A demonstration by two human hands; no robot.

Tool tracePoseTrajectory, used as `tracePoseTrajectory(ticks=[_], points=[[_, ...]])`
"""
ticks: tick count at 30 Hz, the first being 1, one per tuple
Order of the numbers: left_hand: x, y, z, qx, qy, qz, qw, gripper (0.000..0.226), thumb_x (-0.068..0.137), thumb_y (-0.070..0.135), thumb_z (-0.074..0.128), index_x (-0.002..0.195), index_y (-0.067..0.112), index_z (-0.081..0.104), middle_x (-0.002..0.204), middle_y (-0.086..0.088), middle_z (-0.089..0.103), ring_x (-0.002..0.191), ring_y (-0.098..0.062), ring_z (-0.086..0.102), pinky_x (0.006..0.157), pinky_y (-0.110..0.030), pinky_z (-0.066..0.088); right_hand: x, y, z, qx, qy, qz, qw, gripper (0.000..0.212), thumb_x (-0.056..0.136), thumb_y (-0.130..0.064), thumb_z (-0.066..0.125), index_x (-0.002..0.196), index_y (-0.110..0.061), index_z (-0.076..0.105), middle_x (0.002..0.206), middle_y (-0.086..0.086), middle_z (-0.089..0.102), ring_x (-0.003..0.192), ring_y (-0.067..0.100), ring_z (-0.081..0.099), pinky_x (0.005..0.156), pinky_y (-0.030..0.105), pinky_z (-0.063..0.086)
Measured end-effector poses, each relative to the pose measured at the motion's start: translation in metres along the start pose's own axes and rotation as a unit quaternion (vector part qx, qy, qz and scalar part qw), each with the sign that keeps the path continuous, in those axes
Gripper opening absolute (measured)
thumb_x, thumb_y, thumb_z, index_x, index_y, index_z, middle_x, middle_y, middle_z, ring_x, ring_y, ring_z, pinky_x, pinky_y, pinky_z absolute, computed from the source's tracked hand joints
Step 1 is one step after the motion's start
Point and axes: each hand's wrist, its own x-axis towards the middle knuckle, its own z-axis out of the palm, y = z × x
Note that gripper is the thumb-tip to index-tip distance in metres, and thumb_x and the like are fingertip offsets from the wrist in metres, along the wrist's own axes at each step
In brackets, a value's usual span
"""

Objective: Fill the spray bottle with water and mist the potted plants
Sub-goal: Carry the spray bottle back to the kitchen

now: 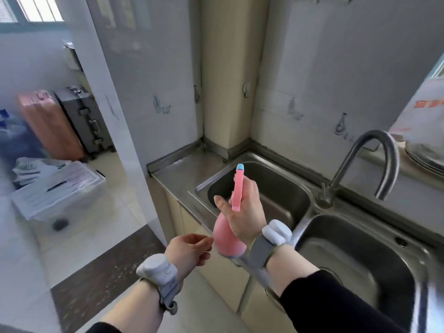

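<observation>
My right hand (242,212) grips the neck of a pink spray bottle (227,239) in front of the left basin of a steel double sink (305,203). The bottle's pink sprayer head with a blue tip (239,186) points up and away from me. My left hand (189,251) hovers just left of the bottle's round body, fingers loosely curled, holding nothing. A curved steel tap (374,162) rises behind the divider between the two basins, its spout over the right basin. No water runs. No potted plants are in view.
A steel counter (182,169) runs left of the sink against a tiled wall with hooks. A doorway at left opens onto a room with suitcases (69,121) and a clear storage box (60,191). A white bag (422,111) and dishes sit at the far right.
</observation>
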Motion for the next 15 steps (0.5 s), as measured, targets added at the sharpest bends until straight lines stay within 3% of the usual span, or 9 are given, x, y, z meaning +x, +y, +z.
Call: tracePoseTrajectory(ticks=[2,6,11,15], points=[[0.031,0.014,0.0,0.001,0.004,-0.005,1.0,0.008,0.082,0.015,0.072,0.081,0.007,0.074,0.072,-0.009,0.073,0.056,-0.016,0.062,0.063,-0.028,0.058,0.035,0.009,0.019,-0.001,0.009,0.013,1.0,0.062,0.07,-0.014,0.081,0.122,-0.002,0.05,0.102,0.002,0.05,0.101,0.028,0.053,0.091,0.039,0.046],[0.098,0.042,-0.002,-0.001,0.008,-0.018,1.0,0.01,0.082,0.011,0.07,0.083,0.001,0.072,0.064,-0.007,0.069,0.054,-0.018,0.058,0.055,-0.024,0.052,0.11,0.033,0.062,0.011,0.029,0.042,0.999,0.067,0.062,-0.013,0.086,0.119,-0.001,0.053,0.102,0.006,0.053,0.101,0.022,0.052,0.085,0.023,0.04],[0.159,0.055,-0.01,-0.001,0.012,-0.048,0.999,0.01,0.082,0.009,0.069,0.079,0.001,0.073,0.062,-0.009,0.067,0.055,-0.021,0.054,0.063,-0.032,0.051,0.183,0.066,0.108,-0.006,0.019,0.048,0.999,0.074,0.06,-0.018,0.088,0.121,0.001,0.051,0.111,0.012,0.054,0.109,0.028,0.05,0.091,0.025,0.036],[0.217,0.069,-0.021,0.008,0.006,-0.062,0.998,0.011,0.082,0.009,0.069,0.081,-0.001,0.073,0.064,-0.013,0.066,0.055,-0.023,0.053,0.055,-0.028,0.047,0.229,0.088,0.145,-0.017,0.003,0.059,0.998,0.075,0.063,-0.023,0.087,0.124,-0.002,0.048,0.117,0.013,0.052,0.114,0.028,0.046,0.097,0.031,0.036]])
